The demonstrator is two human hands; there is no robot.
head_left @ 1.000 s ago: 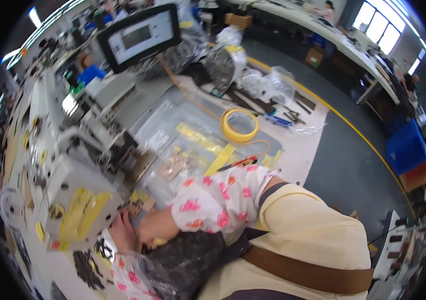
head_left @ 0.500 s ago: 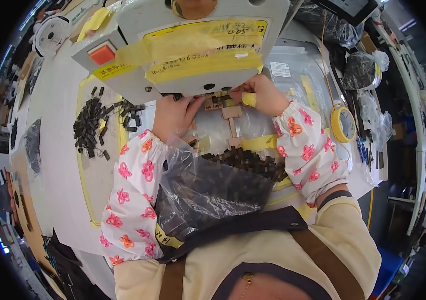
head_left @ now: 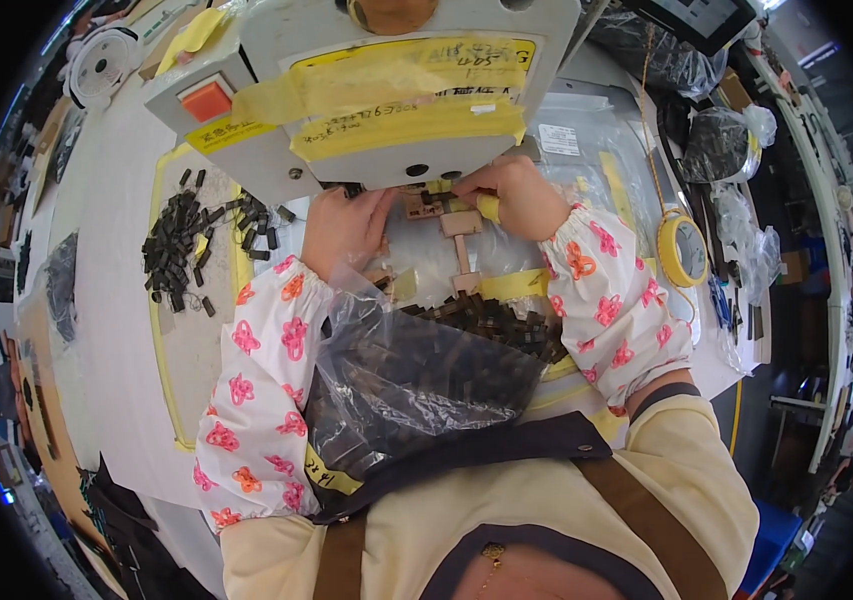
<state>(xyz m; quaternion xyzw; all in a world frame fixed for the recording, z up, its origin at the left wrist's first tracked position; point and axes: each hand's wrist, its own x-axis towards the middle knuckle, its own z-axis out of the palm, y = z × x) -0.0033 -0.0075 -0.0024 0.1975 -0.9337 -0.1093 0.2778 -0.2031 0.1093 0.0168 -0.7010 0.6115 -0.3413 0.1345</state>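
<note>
My left hand (head_left: 342,228) and my right hand (head_left: 512,196) reach under the head of a grey machine (head_left: 386,90) taped with yellow strips. Between them lies a small tan jig (head_left: 454,222); both hands' fingers press on it and on a small dark piece at its top. My right fingers also touch a yellow bit beside the jig. A clear plastic bag (head_left: 416,370) full of small dark brown pieces rests against my chest, between my floral sleeves.
A heap of small black pieces (head_left: 181,250) lies left of the machine inside a yellow tape outline. A roll of yellow tape (head_left: 683,250) sits at the right, with plastic bags (head_left: 721,145) beyond. An orange button (head_left: 208,100) is on the machine. A white fan (head_left: 104,65) stands far left.
A second ago the view pointed sideways across the room; it has swung down onto the machine. Over the last half second both hands stay at the jig, nearly unmoved.
</note>
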